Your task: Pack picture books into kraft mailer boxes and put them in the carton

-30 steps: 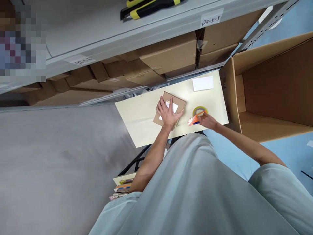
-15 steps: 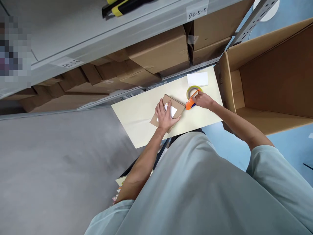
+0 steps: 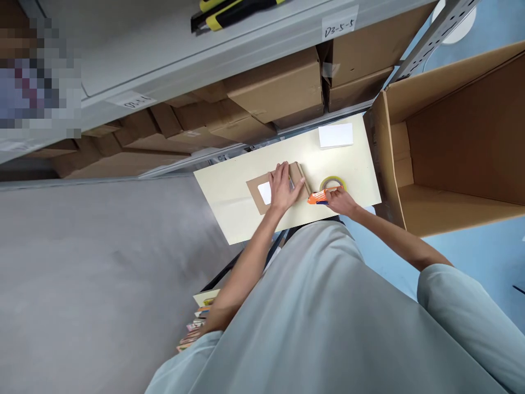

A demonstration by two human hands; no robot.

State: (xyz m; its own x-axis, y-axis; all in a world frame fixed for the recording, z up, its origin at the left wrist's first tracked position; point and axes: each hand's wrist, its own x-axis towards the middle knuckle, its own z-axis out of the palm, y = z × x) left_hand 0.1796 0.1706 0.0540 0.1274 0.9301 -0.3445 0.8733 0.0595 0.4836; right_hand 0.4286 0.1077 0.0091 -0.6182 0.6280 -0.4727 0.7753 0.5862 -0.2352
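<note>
On the cream tabletop lies a small brown cardboard box with a flat part extending left, which bears a white label. My left hand rests across its middle, fingers stretched over the cardboard and thumb toward the right end, covering part of it. My right hand is closed around an orange tape dispenser, whose yellow-rimmed tape roll stands out above the fingers. The dispenser's front end is close to the box's right edge; whether they touch I cannot tell.
A stack of white paper lies at the tabletop's back right. A large open carton stands just right. Behind are shelves with brown boxes and a yellow-black utility knife. A blurred-out patch is at the far left.
The box has turned, its label now left of my left hand. My right hand has brought the tape dispenser nearer my body, alongside the box's right end. The view has shifted slightly.
</note>
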